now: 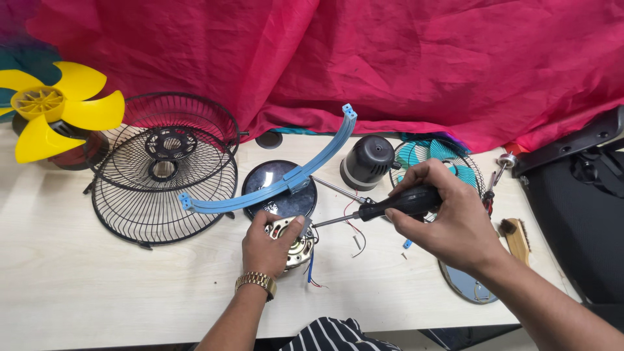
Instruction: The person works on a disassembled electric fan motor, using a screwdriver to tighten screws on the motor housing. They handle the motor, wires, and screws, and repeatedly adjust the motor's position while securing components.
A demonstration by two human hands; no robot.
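At the table's near edge, the left hand (270, 244) clamps a metal fan motor (296, 242) while the right hand (448, 221) grips a black-handled screwdriver (383, 207), tip at the motor: apparently mid-screw, steady pressure needed. Beyond lie a blue bracket (286, 179), wire fan guards (162, 175), yellow blades (55, 110).

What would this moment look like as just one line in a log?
left hand: holds motor on table | right hand: grips screwdriver, tip at motor | nearby: blue bracket, black grilles, yellow blade
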